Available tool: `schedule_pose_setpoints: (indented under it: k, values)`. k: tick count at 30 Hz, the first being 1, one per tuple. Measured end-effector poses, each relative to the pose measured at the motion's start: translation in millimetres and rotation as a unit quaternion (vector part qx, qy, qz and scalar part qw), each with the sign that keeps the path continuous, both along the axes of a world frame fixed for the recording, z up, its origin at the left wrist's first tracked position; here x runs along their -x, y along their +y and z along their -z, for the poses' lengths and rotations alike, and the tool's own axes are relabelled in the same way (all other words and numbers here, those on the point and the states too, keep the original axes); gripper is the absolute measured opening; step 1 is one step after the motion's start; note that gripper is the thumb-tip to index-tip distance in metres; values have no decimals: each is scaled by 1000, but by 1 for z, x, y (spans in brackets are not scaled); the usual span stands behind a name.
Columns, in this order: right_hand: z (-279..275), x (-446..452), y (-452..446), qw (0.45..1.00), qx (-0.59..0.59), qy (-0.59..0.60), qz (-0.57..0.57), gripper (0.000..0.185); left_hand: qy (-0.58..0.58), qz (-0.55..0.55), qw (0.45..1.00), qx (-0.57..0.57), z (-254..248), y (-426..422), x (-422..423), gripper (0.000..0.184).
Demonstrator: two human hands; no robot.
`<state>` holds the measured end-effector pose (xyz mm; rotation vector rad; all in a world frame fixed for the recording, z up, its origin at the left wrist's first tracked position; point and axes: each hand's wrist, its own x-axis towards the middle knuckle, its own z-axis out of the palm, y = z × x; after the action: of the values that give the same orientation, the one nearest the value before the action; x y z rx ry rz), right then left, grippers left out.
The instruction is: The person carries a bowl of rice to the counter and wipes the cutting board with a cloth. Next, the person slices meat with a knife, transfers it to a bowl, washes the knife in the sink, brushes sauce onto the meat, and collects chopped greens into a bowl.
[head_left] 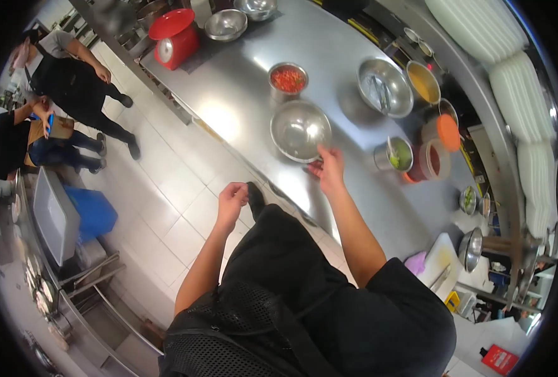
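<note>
A shallow steel mixing bowl (299,130) sits at the near edge of the steel counter, its inside bare and shiny. My right hand (329,168) grips its near rim, thumb on top and fingers tucked below. My left hand (231,202) hangs in the air over the floor, away from the counter, with its fingers curled in and nothing visible in them. Just behind the bowl stands a steel container of chopped red food (288,80). To the right is a steel container of green food (393,154) with a utensil in it.
A larger steel bowl with a utensil (386,88), a pot of yellow liquid (423,82) and a tub of red sauce (431,160) line the right side. A red scale (176,39) stands at the far end. Two people (65,88) stand across the tiled aisle (165,169).
</note>
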<state>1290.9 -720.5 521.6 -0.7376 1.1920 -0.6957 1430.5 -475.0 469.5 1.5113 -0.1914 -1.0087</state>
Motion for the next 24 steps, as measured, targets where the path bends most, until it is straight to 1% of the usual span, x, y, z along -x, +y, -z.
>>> schedule_pose_setpoints:
  k: [1,2,3,4,6,7,8,9,10,11,12,13,14,16,17,18,19,20,22,23,24]
  values:
    - [8,-5,-4,999,25,10,-24,28,0,-6,1000,2,-10,-14,-6,23]
    - [18,-6,-8,997,48,21,-48,26,-4,12,1000,2,-20,-26,-12,25]
    - [2,-14,0,996,64,3,-60,19,-6,30,1000,0,-29,-36,-16,26]
    - [10,-17,3,996,60,6,-66,19,-3,24,1000,-4,-39,-45,-19,26]
    - [28,-28,8,967,205,42,-149,10,-15,10,999,47,-55,-56,-28,32]
    - [7,-39,18,951,237,36,-194,9,4,21,999,30,-47,-55,-36,36]
    - [13,-45,21,945,239,22,-223,9,-4,-12,999,30,-30,-50,-46,36]
    - [23,-52,20,918,270,17,-292,11,31,-59,997,33,-10,-42,-55,35]
    - [28,-63,22,884,301,9,-356,13,65,-105,992,39,-4,-31,-63,34]
    - [17,-79,30,871,307,-12,-384,13,126,-203,970,50,-24,-25,-66,33]
    - [-2,-92,33,878,226,-57,-417,14,116,-230,965,54,-19,-17,-72,33]
    - [-15,-101,35,877,149,-97,-447,16,135,-260,954,57,-7,-2,-77,30]
    - [-6,-111,30,855,177,-103,-476,17,155,-286,944,62,4,9,-82,28]
    - [-4,-129,21,825,225,-70,-513,18,162,-321,932,43,13,29,-83,28]
    - [2,-135,15,818,229,-79,-522,18,173,-342,922,45,18,34,-81,27]
    - [10,-143,8,813,250,-67,-521,17,182,-364,912,48,25,41,-80,27]
    - [15,-152,3,809,270,-57,-518,17,214,-382,898,47,35,44,-79,24]
    - [14,-160,-1,803,270,-70,-527,17,237,-403,884,25,49,44,-81,23]
    - [7,-170,-5,809,274,-36,-519,14,262,-389,883,-6,46,45,-84,20]
    - [8,-174,-4,803,276,-42,-526,14,258,-398,880,-2,46,50,-87,20]
    - [9,-178,-5,807,273,-41,-523,13,267,-388,881,-44,50,51,-93,20]
